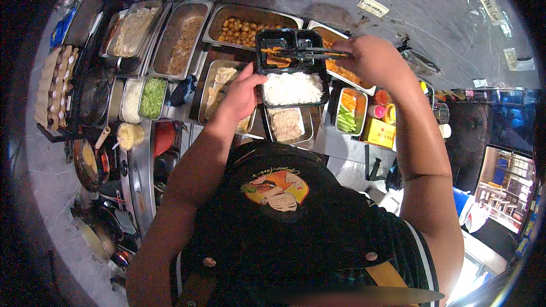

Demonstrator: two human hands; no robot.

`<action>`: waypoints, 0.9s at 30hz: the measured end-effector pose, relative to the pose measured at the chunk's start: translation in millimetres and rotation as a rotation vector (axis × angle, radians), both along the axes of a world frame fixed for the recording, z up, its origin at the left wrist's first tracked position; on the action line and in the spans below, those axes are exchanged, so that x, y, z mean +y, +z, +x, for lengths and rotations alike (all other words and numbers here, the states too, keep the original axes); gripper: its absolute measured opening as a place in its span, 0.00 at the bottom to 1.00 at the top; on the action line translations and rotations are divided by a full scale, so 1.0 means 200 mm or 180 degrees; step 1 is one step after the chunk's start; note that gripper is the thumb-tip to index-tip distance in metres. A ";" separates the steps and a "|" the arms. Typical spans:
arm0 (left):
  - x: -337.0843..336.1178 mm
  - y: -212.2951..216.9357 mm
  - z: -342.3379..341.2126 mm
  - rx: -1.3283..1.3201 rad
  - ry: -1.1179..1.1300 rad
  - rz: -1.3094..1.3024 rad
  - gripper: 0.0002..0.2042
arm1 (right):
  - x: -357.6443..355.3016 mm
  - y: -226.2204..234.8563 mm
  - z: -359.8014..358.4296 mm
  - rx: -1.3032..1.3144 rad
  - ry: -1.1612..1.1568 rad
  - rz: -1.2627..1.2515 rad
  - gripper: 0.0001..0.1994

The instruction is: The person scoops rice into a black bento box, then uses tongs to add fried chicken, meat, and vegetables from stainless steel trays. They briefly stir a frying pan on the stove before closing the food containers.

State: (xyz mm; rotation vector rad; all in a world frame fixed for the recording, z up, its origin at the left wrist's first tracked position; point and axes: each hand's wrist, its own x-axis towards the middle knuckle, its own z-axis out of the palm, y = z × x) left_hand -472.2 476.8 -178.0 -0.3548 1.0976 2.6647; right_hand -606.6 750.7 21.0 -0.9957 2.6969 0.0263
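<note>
My left hand grips the left edge of a black compartment lunch box, holding it level above the food pans. White rice fills its near compartment. Orange strips lie in the far left compartment, by the tips of a pair of dark tongs. Closed around the tongs' other end is my right hand, its fingers partly hidden behind the back of the hand. Below that hand, a steel pan of orange food is partly covered by the hand and the box.
Around the box stand a pan of small brown balls or potatoes, pale sliced food, carrot and cucumber sticks, and shredded greens. A yellow carton and bottles sit right. Egg trays and frying pans line the left.
</note>
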 end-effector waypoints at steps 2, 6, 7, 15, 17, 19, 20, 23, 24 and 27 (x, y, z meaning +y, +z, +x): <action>-0.01 -0.01 0.00 -0.0036 0.0013 -0.0008 0.25 | 0.03 0.00 -0.02 -0.0118 -0.0028 -0.0016 0.19; -0.03 -0.02 0.00 0.0020 0.0023 0.0271 0.26 | 0.05 0.06 0.01 -0.0402 -0.0189 -0.0534 0.19; -0.03 -0.02 0.00 0.0002 0.0030 0.0307 0.26 | 0.05 0.07 0.02 -0.0438 -0.0278 -0.0616 0.19; -0.04 0.00 -0.04 -0.0034 -0.0032 0.0502 0.28 | 0.05 0.03 0.06 -0.0501 -0.0231 -0.1052 0.21; -0.05 -0.01 -0.04 -0.0079 -0.0058 0.0492 0.28 | 0.02 0.02 0.07 -0.0713 -0.0312 -0.1114 0.21; -0.08 -0.02 -0.05 -0.0029 -0.0080 0.0443 0.28 | -0.05 0.04 0.12 -0.0503 -0.0262 -0.0440 0.21; -0.10 -0.02 -0.05 -0.0008 -0.0101 0.0425 0.28 | -0.08 0.05 0.13 -0.0400 -0.0247 -0.0097 0.22; -0.20 -0.04 -0.03 -0.0177 -0.0098 0.0267 0.28 | -0.12 0.02 0.11 -0.0608 -0.0453 -0.0549 0.24; -0.24 -0.05 -0.01 -0.0326 -0.0085 0.0284 0.27 | -0.15 0.06 0.12 -0.0767 -0.0545 -0.0663 0.25; -0.42 -0.14 0.07 -0.0386 0.0130 0.0546 0.26 | -0.18 0.03 0.10 -0.0734 -0.0710 -0.1111 0.26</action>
